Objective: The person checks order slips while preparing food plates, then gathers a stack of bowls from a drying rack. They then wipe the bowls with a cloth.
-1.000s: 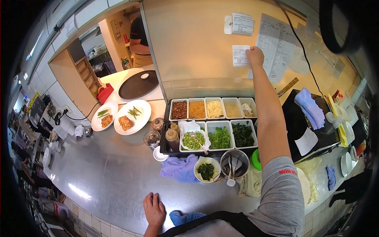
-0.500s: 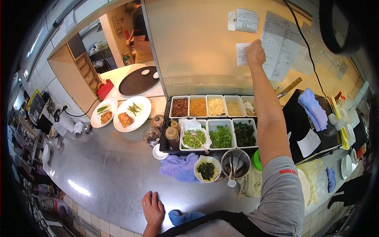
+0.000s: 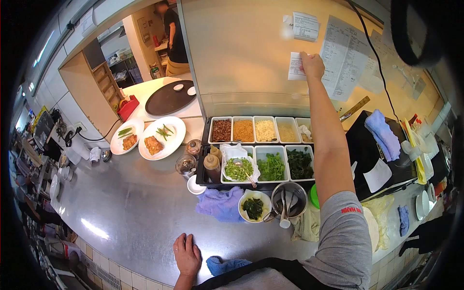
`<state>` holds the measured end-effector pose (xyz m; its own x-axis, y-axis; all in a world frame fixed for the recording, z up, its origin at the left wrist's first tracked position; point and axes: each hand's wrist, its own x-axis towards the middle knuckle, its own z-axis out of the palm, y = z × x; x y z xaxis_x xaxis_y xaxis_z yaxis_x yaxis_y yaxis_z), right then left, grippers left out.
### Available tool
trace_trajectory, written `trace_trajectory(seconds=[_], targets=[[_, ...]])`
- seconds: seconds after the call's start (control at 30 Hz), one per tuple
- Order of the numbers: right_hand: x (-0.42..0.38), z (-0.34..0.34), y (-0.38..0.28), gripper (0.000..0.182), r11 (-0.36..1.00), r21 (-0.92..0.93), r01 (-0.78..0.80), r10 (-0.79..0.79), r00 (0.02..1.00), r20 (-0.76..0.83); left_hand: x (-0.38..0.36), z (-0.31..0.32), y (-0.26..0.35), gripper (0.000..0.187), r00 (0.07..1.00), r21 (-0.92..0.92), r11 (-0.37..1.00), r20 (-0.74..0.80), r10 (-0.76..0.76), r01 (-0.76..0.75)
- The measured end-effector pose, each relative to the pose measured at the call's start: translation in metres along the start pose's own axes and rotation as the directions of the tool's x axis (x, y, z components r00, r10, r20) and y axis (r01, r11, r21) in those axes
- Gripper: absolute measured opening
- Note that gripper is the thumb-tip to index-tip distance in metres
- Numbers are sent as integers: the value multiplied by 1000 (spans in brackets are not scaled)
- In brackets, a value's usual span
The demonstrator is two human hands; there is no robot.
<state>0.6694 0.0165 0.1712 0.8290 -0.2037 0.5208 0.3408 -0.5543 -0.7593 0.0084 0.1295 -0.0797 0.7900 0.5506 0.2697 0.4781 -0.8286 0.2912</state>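
My right hand [image 3: 312, 66] is raised against the pale upright panel [image 3: 241, 53], its fingers pinched at the right edge of a small printed order slip [image 3: 296, 70]. Above it, another printed slip [image 3: 305, 26] hangs on the panel, and large handwritten sheets [image 3: 342, 58] are to the right. Down on the steel counter [image 3: 140, 208], my left hand [image 3: 187, 256] lies with its fingers stretched out and nothing in it. A folded blue cloth [image 3: 226, 265] is just right of that hand.
White tubs of toppings, including chopped scallions [image 3: 238, 169], stand below the panel. Two plates [image 3: 169, 126] with browned pieces and green beans sit at the left, near a dark oval tray [image 3: 166, 104]. A steel pot [image 3: 295, 189] and seaweed bowl [image 3: 253, 209] stand in front. A person [image 3: 175, 36] is beyond the opening.
My right hand has shifted very slightly down and left at the slip. My left hand stays in place. The person beyond the opening has changed posture.
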Motion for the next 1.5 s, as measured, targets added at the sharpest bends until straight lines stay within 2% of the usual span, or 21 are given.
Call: trace_trajectory(seconds=[0.07, 0.17, 0.27, 0.37, 0.43, 0.47, 0.5, 0.63, 0.73, 0.83, 0.87, 0.93, 0.97, 1.07, 1.17, 1.27, 1.3, 1.4, 1.5], targets=[[-3, -10, -10, 49, 997, 29, -73, 70, 994, 89, 0, 1, -1, 37, 1000, -1, 1000, -3, -1, 1], [-6, -15, -20, 59, 983, 99, -153, 139, 980, 139, -1, 2, -2, 37, 1000, -5, 1000, -9, -1, 0], [10, -1, -2, 57, 918, 336, -212, 146, 966, 212, 0, -1, -1, 38, 999, -9, 1000, -27, 20, -20], [-26, -29, -20, 49, 747, 587, -313, 203, 947, 248, -2, 1, -4, 38, 997, -8, 999, -58, 49, -49], [-46, -37, -32, 37, 794, 518, -317, 161, 932, 324, -3, 1, -9, 39, 994, 2, 997, -80, 74, -74], [-54, -39, -40, 32, 856, 419, -303, 103, 894, 437, -4, 0, -11, 39, 995, -19, 997, -72, 70, -71], [-63, -40, -52, 27, 909, 318, -268, 59, 839, 541, -4, -2, -12, 39, 995, -39, 997, -64, 70, -73], [-131, -53, -153, 17, 995, 104, 6, -78, 707, 703, -10, -1, -21, 42, 995, -110, 991, -61, 74, -80], [-172, -50, -231, 18, 955, 95, 281, -251, 595, 763, -15, -2, -29, 41, 991, -217, 968, -84, 106, -122], [-208, -32, -309, 26, 917, 113, 381, -322, 545, 774, -21, 3, -48, 40, 981, -369, 910, -70, 179, -192], [-223, -27, -336, 24, 910, 140, 390, -354, 556, 752, -21, 4, -60, 39, 976, -422, 880, -63, 210, -217], [-254, -16, -384, 21, 896, 181, 405, -404, 579, 708, -18, -11, -87, 36, 977, -672, 733, 70, 203, -105], [-250, 12, -396, 32, 861, 239, 448, -482, 574, 662, -16, -19, -103, 34, 966, -770, 637, 138, 217, -33], [-264, 55, -447, 32, 830, 331, 449, -556, 616, 558, 4, -35, -175, 30, 977, -705, 690, -22, 210, -164], [-286, 68, -493, 37, 830, 411, 378, -550, 674, 492, 27, -54, -240, 25, 999, -700, 714, 5, 36, -22], [-276, 99, -526, 42, 804, 536, 258, -529, 722, 446, 43, -49, -288, 20, 989, -643, 762, -145, -21, -78], [-289, 89, -538, 30, 770, 600, 220, -527, 749, 402, 45, -49, -293, 19, 994, -682, 730, -105, -39, -44], [-291, 95, -569, 32, 770, 630, 99, -412, 831, 374, 46, -56, -289, 16, 997, -759, 650, -20, -69, 29], [-258, 138, -582, 34, 712, 702, -16, -386, 826, 410, 50, -57, -287, 15, 998, -781, 624, -17, -64, 27]])
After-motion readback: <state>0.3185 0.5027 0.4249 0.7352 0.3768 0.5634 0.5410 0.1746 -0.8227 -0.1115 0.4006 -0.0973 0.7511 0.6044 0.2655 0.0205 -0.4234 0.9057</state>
